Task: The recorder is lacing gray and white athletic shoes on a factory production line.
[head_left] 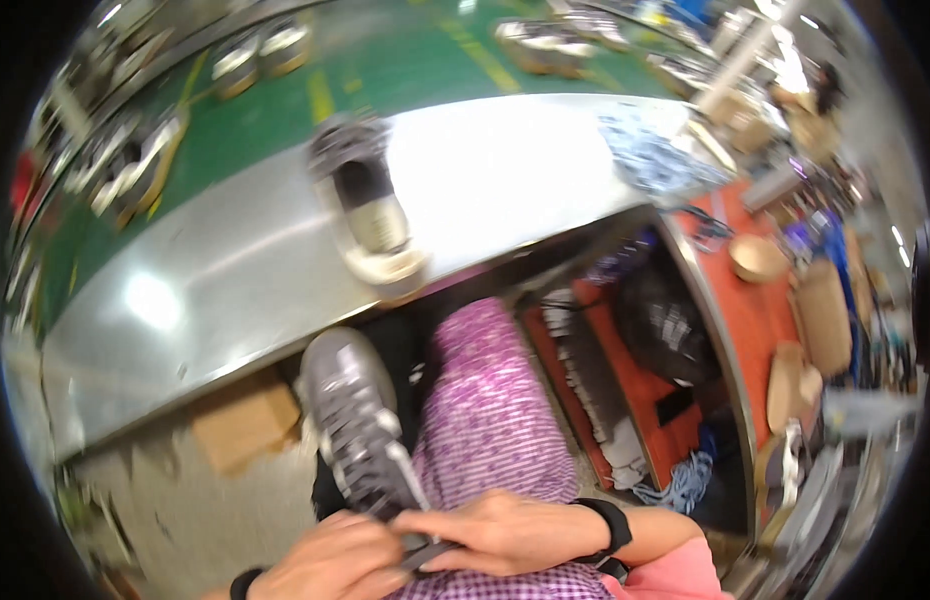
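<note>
A grey sneaker (pixel 347 405) with dark laces and a pale sole edge rests on my lap, toe pointing away from me. My left hand (pixel 335 555) is closed at the sneaker's near end, fingers curled by its opening. From the right, my right hand (pixel 500 532) pinches a grey shoelace (pixel 430 553) beside the left fingertips. Exactly what lies under the fingers is hidden. Ahead on the metal bench (pixel 220 260), a second grey sneaker (pixel 377 225) with a pale insole lies with its toe away; it is a little blurred.
Light blue laces (pixel 660 155) are heaped at the bench's right end. An orange-topped shelf unit (pixel 740 290) to my right bears a tan bowl (pixel 757 258); a black bag (pixel 665 325) sits inside. Several shoes (pixel 545 48) stand beyond the bench. A cardboard box (pixel 245 420) is below left.
</note>
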Demonstrator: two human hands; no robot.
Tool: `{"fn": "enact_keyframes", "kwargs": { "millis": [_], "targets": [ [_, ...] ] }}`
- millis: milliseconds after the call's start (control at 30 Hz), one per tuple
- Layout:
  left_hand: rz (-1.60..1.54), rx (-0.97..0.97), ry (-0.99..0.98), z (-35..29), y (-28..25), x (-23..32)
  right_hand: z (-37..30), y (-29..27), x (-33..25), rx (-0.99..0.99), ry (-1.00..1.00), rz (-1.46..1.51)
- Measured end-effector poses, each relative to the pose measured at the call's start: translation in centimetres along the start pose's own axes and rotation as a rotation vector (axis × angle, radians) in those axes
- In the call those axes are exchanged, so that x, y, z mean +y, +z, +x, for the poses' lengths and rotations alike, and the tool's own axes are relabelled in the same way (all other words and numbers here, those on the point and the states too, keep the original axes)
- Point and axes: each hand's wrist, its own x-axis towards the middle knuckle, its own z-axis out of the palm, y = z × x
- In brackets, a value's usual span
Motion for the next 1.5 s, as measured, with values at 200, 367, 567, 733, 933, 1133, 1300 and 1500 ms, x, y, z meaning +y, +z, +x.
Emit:
{"fn": "enact_keyframes", "kwargs": {
  "millis": [200, 367, 567, 733, 933, 1133, 1300, 1500],
  "targets": [
    [1.127, 0.399, -0.399, 1.0, -0.2, 0.2, 0.8, 0.6, 1.0, 0.213, -0.197, -0.057],
    [0.814, 0.638, -0.082, 2.0, 2.2, -2.4, 3.7, 2.0, 3.1, 0.656, -0.120, -0.578],
    [0.319, 0.596, -0.122, 1.3, 0.1, 0.9, 3.1, 1.9, 3.4, 0.437, -0.062, -0.306],
    [-0.305, 0.851, -0.520, -0.8, -1.5, -2.4, 2.6, 4.8, 7.5, 0.553, 0.041, -0.371],
    [-0.023, 0.655, -0.256, 0.6, 6.9, -5.1, 4.3, 7.6, 9.3, 0.785, -0.330, -0.107],
    [-0.225, 1.180, -0.196, 1.3, 5.1, -7.5, 4.7, 1.5, 4.3, 0.413, -0.209, -0.049],
    [-0.342, 1.323, -0.287, -1.3, -2.5, -8.8, 7.0, -7.6, 2.8, 0.868, -0.056, -0.327],
    [0.046, 1.308, -0.333, -3.5, -13.6, -14.2, 12.6, -16.2, 7.4, 0.819, 0.056, -0.250]
  ]
}}
